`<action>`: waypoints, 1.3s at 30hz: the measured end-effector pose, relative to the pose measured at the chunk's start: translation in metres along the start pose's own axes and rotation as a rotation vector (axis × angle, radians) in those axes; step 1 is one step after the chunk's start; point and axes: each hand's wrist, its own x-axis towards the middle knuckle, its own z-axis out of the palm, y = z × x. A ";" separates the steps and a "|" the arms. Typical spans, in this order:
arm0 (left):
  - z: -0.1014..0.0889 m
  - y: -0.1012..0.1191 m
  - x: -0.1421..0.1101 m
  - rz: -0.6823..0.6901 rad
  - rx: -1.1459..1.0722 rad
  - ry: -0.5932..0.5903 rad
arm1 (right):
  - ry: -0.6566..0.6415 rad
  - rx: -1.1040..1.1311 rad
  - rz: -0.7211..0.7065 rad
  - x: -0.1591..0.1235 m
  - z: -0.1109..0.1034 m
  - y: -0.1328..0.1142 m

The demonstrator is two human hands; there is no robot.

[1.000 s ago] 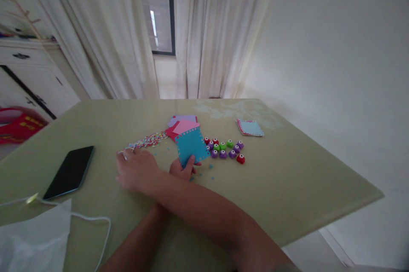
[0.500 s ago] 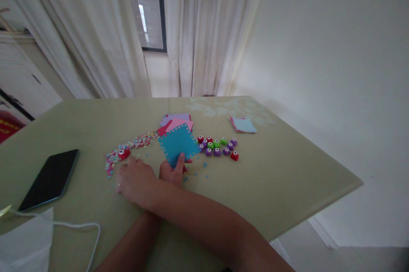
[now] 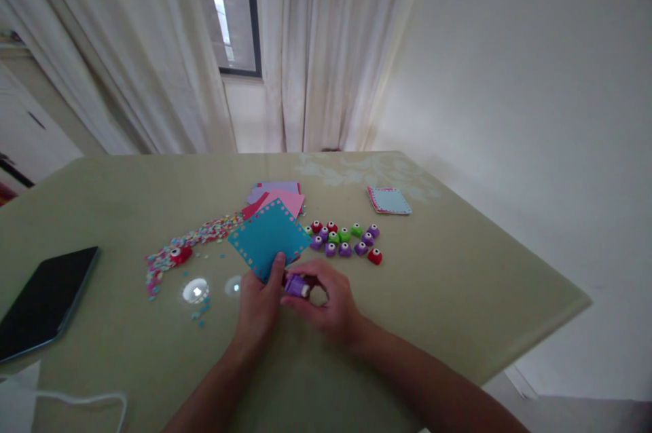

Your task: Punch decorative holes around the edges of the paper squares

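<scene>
My left hand pinches the lower corner of a blue square paper card, thumb on top. Small punched holes run along the card's edges. In my right hand, between thumb and fingers, is a purple craft punch with a white part facing me, close beside the card's lower right edge. Whether the punch touches the card, I cannot tell. Several red, green and purple punches with eye-like tops stand beyond my right hand. A few blue paper bits lie left of my left hand.
Behind the blue card lie pink and purple sheets. A band of coloured confetti stretches left, with a red punch on it. A card stack sits at the back right, a dark tablet at the left, a white cable nearer.
My right hand has come back from the left, uncrossing my arms, and now holds the purple punch by the card. Blue bits and light reflections show where it was. The view has shifted slightly.
</scene>
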 end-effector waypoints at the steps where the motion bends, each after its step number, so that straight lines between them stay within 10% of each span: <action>1: 0.000 0.002 0.002 -0.014 0.005 0.022 | 0.095 0.067 0.137 -0.001 -0.006 0.010; 10: 0.001 0.010 -0.011 -0.025 0.103 0.055 | 0.251 0.371 0.572 0.019 -0.020 0.032; 39: -0.004 0.004 -0.013 0.059 0.179 -0.019 | 0.148 0.445 0.572 0.011 -0.018 0.033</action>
